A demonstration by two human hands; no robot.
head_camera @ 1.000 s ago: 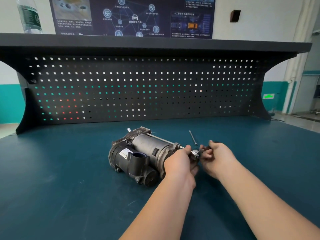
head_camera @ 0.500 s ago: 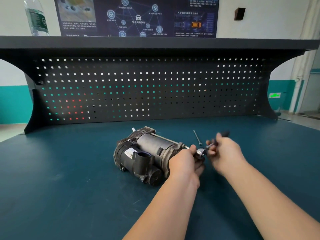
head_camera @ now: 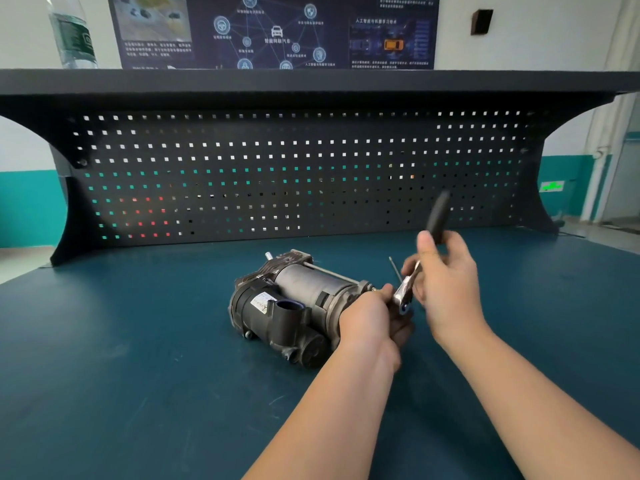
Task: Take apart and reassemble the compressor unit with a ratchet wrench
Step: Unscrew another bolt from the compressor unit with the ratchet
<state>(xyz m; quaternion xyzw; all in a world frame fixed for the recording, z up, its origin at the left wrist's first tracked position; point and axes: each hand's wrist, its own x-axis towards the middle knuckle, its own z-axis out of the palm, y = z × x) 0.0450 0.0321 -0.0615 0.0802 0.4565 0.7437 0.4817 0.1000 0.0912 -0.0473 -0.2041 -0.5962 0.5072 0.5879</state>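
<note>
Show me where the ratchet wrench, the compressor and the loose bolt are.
ratchet wrench (head_camera: 438, 218), head view, on its black handle.
compressor (head_camera: 311, 282), head view, on its grey metal barrel.
loose bolt (head_camera: 394, 266), head view, on its thin shank lying on the bench.

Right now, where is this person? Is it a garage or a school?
Probably a workshop or car-repair training room. There is a workbench with a black pegboard behind it, a compressor unit being worked on with a ratchet wrench, and a wall poster showing cars.
</note>
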